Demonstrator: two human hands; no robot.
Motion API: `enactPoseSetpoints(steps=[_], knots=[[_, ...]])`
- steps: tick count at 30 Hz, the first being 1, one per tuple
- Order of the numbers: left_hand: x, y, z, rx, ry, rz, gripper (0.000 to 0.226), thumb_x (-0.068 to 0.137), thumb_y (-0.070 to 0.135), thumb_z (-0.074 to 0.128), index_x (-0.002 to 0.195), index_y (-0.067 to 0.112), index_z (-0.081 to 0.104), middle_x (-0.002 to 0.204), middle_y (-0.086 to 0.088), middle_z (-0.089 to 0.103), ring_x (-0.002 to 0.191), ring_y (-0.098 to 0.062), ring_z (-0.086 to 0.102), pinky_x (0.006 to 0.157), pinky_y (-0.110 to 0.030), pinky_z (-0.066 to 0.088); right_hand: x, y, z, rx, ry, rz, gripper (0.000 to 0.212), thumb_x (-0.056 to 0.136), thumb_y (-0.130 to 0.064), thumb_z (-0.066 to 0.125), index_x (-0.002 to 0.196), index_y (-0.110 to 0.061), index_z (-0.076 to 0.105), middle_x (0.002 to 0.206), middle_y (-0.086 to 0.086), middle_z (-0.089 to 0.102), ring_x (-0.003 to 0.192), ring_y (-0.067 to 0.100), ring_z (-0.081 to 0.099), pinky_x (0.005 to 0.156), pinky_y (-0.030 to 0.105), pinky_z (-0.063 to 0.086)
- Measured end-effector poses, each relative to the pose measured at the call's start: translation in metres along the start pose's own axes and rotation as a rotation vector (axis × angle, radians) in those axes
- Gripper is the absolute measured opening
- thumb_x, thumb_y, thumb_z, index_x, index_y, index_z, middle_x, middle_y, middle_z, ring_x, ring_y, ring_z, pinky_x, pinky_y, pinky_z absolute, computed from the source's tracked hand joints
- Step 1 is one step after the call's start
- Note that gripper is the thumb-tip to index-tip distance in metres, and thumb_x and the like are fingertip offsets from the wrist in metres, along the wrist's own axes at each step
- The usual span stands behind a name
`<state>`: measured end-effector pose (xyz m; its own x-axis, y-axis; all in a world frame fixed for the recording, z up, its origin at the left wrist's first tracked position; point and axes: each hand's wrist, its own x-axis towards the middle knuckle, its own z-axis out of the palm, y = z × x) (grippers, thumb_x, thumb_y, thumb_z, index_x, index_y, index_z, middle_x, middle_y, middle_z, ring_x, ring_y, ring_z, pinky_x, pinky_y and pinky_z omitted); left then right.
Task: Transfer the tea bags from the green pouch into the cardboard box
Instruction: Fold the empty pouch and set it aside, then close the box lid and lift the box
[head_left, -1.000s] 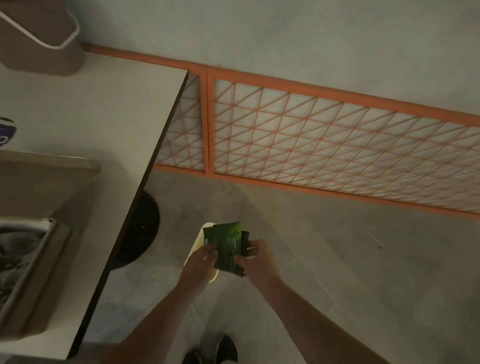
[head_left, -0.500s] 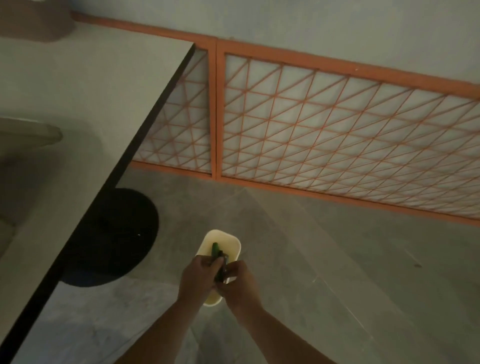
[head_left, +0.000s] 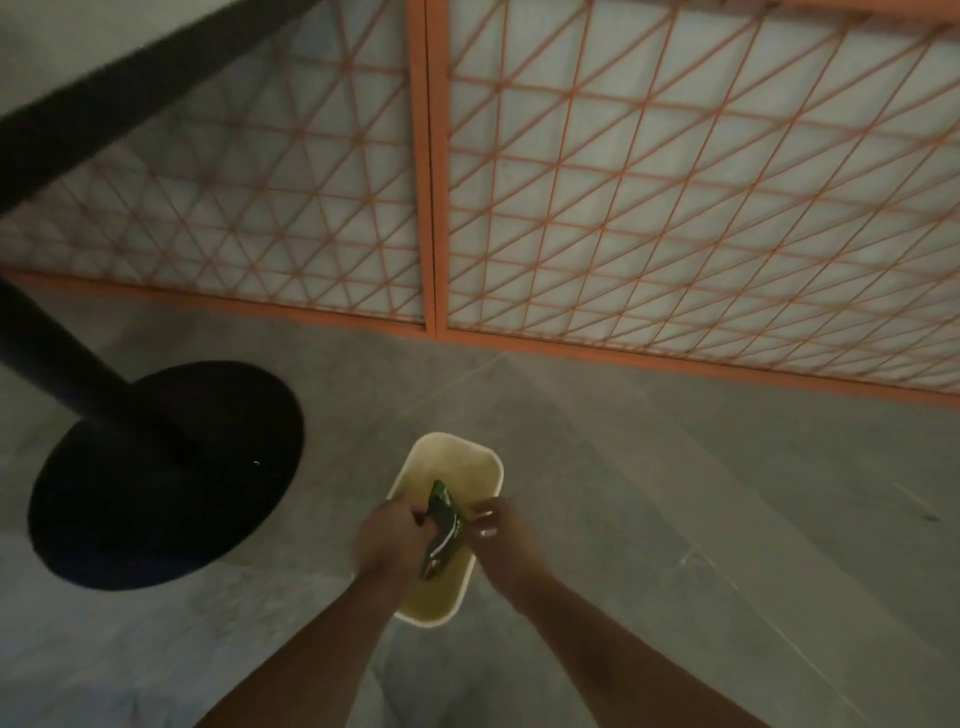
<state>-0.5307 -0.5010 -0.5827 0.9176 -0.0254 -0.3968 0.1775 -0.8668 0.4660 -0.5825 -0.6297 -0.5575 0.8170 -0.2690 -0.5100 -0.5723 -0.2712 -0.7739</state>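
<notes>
Both hands had dropped lower over the cream bin (head_left: 448, 457) since the earlier frame, and the view had tipped down so that only the dark edge of the table (head_left: 130, 98) remained at the upper left. The green pouch (head_left: 444, 525) — crumpled and twisted narrow — sat between the hands, directly above the bin's open mouth. The left hand (head_left: 389, 538) gripped the pouch with curled fingers along its left side. The right hand (head_left: 496, 527) was at the pouch's right edge with its fingers bent, but whether they pinched the foil or merely touched it I could not tell. Both forearms crossed the bin's near rim and hid part of it. To the left, the table's black round base (head_left: 166, 478) and its pedestal stood on the grey floor (head_left: 701, 493), well apart from the bin. Behind — along the floor's far edge — ran an orange lattice panel (head_left: 649, 182). The cardboard box was out of view.
</notes>
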Motion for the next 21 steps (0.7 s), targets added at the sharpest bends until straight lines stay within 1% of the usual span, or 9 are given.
enactPoseSetpoints(steps=[3, 6, 8, 10, 13, 16, 17, 19, 21], knots=[[0.008, -0.014, 0.02, -0.021, -0.008, 0.039, 0.018, 0.096, 0.028, 0.061, 0.109, 0.02, 0.071, 0.105, -0.008, 0.074, 0.095, -0.03, 0.068, 0.071, -0.031, 0.046, 0.016, 0.02, -0.003, -0.023, 0.075, -0.013, 0.022, 0.089, -0.013, 0.062, 0.111, -0.016, 0.058, 0.094, -0.003, 0.059, 0.084, 0.011, 0.057, 0.06, 0.011, 0.039], [0.013, -0.024, 0.035, -0.09, -0.121, 0.066, 0.028, 0.096, 0.024, 0.064, 0.122, 0.013, 0.063, 0.107, -0.006, 0.068, 0.1, -0.024, 0.065, 0.076, -0.03, 0.042, 0.019, 0.026, -0.002, -0.036, 0.091, -0.012, 0.024, 0.089, -0.014, 0.062, 0.113, -0.015, 0.058, 0.091, -0.005, 0.058, 0.083, 0.011, 0.056, 0.063, 0.015, 0.04], [0.015, -0.026, 0.039, -0.062, -0.216, 0.097, 0.054, 0.092, 0.028, 0.07, 0.14, 0.013, 0.051, 0.118, -0.004, 0.062, 0.116, -0.026, 0.061, 0.091, -0.032, 0.045, 0.017, 0.023, -0.005, -0.032, 0.085, -0.002, 0.022, 0.09, -0.015, 0.06, 0.112, -0.016, 0.058, 0.086, -0.008, 0.056, 0.083, 0.011, 0.057, 0.068, 0.019, 0.042], [0.01, -0.02, 0.033, 0.016, -0.225, 0.122, 0.069, 0.092, 0.031, 0.069, 0.153, 0.017, 0.039, 0.14, -0.005, 0.058, 0.129, -0.028, 0.054, 0.104, -0.034, 0.041, 0.011, 0.013, -0.012, -0.015, 0.074, -0.005, 0.019, 0.091, -0.016, 0.059, 0.11, -0.017, 0.058, 0.085, -0.01, 0.055, 0.083, 0.011, 0.056, 0.063, 0.015, 0.041], [-0.007, 0.002, 0.005, 0.013, -0.143, 0.172, 0.054, 0.098, 0.028, 0.061, 0.149, 0.019, 0.046, 0.143, -0.007, 0.058, 0.13, -0.028, 0.054, 0.107, -0.036, 0.041, -0.007, -0.014, -0.03, 0.018, 0.054, -0.015, 0.019, 0.092, -0.014, 0.058, 0.111, -0.014, 0.059, 0.092, -0.004, 0.056, 0.083, 0.01, 0.054, 0.058, 0.006, 0.038], [-0.029, 0.03, -0.037, -0.036, -0.104, 0.194, 0.043, 0.1, 0.027, 0.058, 0.142, 0.02, 0.055, 0.138, -0.007, 0.06, 0.127, -0.029, 0.055, 0.104, -0.038, 0.046, -0.031, -0.054, -0.052, 0.013, 0.052, -0.038, 0.021, 0.09, -0.013, 0.058, 0.111, -0.015, 0.061, 0.101, 0.001, 0.058, 0.093, 0.017, 0.056, 0.074, 0.02, 0.042], [-0.036, 0.041, -0.052, -0.058, -0.095, 0.192, 0.041, 0.1, 0.026, 0.057, 0.141, 0.021, 0.057, 0.137, -0.007, 0.06, 0.126, -0.029, 0.056, 0.103, -0.038, 0.047, -0.041, -0.07, -0.061, 0.021, 0.053, -0.033, 0.021, 0.09, -0.013, 0.058, 0.11, -0.016, 0.062, 0.101, 0.001, 0.058, 0.093, 0.017, 0.056, 0.075, 0.022, 0.042], [-0.049, 0.06, -0.083, -0.091, -0.093, 0.18, 0.038, 0.101, 0.026, 0.055, 0.139, 0.024, 0.058, 0.136, -0.005, 0.061, 0.124, -0.027, 0.057, 0.103, -0.04, 0.047, -0.06, -0.101, -0.078, 0.027, 0.062, -0.026, 0.022, 0.091, -0.013, 0.057, 0.111, -0.016, 0.064, 0.099, 0.001, 0.06, 0.089, 0.016, 0.057, 0.072, 0.023, 0.043], [-0.07, 0.079, -0.12, -0.12, -0.106, 0.171, 0.034, 0.101, 0.027, 0.055, 0.134, 0.026, 0.06, 0.134, -0.003, 0.063, 0.121, -0.025, 0.059, 0.103, -0.04, 0.047, -0.09, -0.139, -0.1, 0.036, 0.045, -0.035, 0.025, 0.091, -0.01, 0.057, 0.114, -0.01, 0.066, 0.104, 0.006, 0.064, 0.096, 0.019, 0.06, 0.079, 0.023, 0.043]])
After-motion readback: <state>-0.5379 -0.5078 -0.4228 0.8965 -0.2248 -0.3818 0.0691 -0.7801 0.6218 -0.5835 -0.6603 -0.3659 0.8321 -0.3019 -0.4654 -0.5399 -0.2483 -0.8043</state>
